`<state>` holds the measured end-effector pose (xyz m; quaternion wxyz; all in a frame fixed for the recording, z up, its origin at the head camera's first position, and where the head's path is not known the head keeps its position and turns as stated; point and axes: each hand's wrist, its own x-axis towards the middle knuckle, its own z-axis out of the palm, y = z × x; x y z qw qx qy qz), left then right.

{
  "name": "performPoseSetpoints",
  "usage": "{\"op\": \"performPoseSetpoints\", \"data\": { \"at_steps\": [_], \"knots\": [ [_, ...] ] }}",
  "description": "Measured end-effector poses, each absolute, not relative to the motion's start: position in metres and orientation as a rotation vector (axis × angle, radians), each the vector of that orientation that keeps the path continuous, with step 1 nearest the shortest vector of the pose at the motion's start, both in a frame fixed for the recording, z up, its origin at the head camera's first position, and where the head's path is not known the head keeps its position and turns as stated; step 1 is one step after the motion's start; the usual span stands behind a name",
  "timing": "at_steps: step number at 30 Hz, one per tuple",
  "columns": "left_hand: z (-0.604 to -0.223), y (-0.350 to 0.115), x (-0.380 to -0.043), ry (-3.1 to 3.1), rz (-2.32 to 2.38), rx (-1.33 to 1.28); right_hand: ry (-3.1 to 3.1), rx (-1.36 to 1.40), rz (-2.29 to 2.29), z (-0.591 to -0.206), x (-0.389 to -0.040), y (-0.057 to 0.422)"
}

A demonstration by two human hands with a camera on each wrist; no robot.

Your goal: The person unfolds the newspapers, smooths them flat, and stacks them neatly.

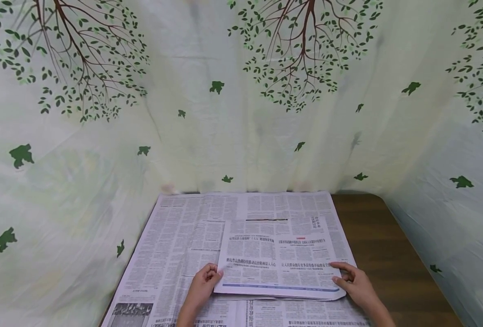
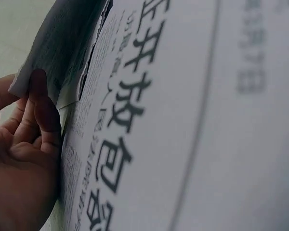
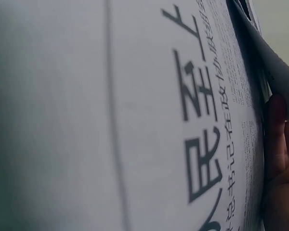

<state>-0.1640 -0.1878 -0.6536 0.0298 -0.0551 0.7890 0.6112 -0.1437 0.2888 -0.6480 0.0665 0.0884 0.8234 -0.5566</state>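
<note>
A folded newspaper (image 1: 278, 261) lies over larger spread newspaper sheets (image 1: 176, 231), its near edge lifted slightly. At its near left corner my left hand (image 1: 202, 284) pinches the paper between thumb and fingers. My right hand (image 1: 357, 284) pinches the right edge close to the near right corner. In the left wrist view, the lifted corner of the folded newspaper (image 2: 62, 43) is held by the left hand (image 2: 24, 154), with large print on the sheet below. The right wrist view shows the right hand (image 3: 282, 178) partly, under the raised folded newspaper (image 3: 274, 67).
The spread sheets cover most of a dark brown wooden table (image 1: 392, 254), whose bare wood shows along the right. A pale curtain (image 1: 241, 136) printed with trees and green leaves surrounds the table at the back and both sides.
</note>
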Motion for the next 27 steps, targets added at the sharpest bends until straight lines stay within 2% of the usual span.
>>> {"op": "performPoseSetpoints", "data": {
  "at_steps": [15,27],
  "knots": [
    [-0.653,-0.198,-0.163,2.309,1.842,-0.026,2.408,0.277,-1.79,-0.65,-0.142,0.298],
    [-0.659,-0.196,-0.163,2.538,1.835,0.096,2.247,0.213,-1.926,-0.652,-0.143,0.309]
  ]
}}
